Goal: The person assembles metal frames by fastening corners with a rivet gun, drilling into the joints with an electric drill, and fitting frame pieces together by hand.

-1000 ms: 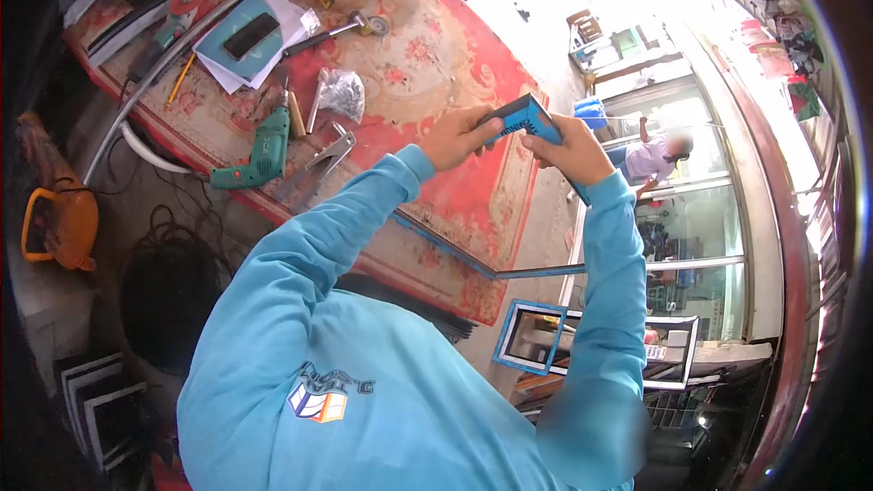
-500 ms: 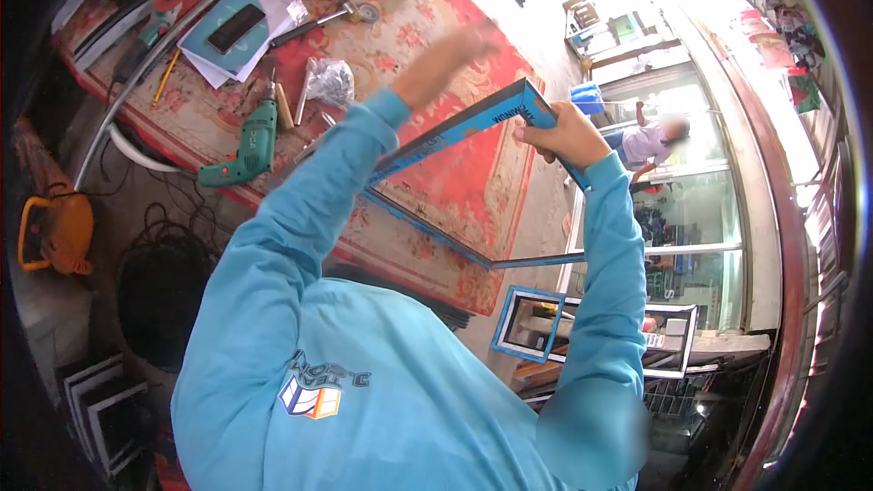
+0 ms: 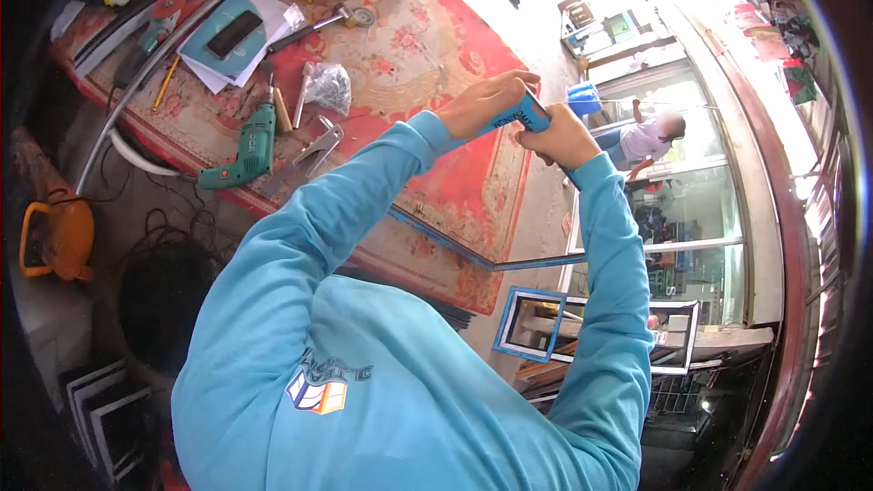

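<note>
Right hand (image 3: 567,136) grips frame (image 3: 526,113), left hand (image 3: 484,106) apparently touching

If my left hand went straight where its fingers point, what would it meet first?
Probably the blue printed frame, which your left hand seems to touch; beyond it, the way looks free, though depth is unclear.

It's one head-worn lens, looking from above, forward and steeply down, its wide picture curving dark at the edges! The blue shirt (image 3: 391,373) looms nearest, left hand (image 3: 485,107) and right hand (image 3: 566,138) at arm's length above centre, red floral carpet (image 3: 414,59) beyond, a distant person (image 3: 647,139) tipped sideways at right.
</note>
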Available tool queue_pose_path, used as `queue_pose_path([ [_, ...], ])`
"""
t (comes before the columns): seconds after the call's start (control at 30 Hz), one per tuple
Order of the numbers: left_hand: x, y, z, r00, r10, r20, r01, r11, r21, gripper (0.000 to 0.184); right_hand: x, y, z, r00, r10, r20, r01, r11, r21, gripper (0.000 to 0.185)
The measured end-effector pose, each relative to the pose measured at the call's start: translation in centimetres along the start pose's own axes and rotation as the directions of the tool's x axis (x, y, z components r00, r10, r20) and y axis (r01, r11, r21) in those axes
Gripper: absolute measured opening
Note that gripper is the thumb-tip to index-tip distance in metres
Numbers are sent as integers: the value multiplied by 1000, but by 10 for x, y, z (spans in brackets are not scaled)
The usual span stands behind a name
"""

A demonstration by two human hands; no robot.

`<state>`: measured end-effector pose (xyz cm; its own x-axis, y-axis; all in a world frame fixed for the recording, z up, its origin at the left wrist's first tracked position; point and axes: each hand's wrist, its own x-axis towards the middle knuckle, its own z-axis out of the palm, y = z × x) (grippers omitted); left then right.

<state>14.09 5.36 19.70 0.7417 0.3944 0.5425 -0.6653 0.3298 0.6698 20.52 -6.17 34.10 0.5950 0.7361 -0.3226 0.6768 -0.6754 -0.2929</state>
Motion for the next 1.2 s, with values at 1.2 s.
queue_pose_path([
  [1.2, 8, 2, -44, 924, 381, -40, -276, 733, 621, 59, -14, 4, 6, 1000, -20, -19, 21, 1000, 16, 25],
])
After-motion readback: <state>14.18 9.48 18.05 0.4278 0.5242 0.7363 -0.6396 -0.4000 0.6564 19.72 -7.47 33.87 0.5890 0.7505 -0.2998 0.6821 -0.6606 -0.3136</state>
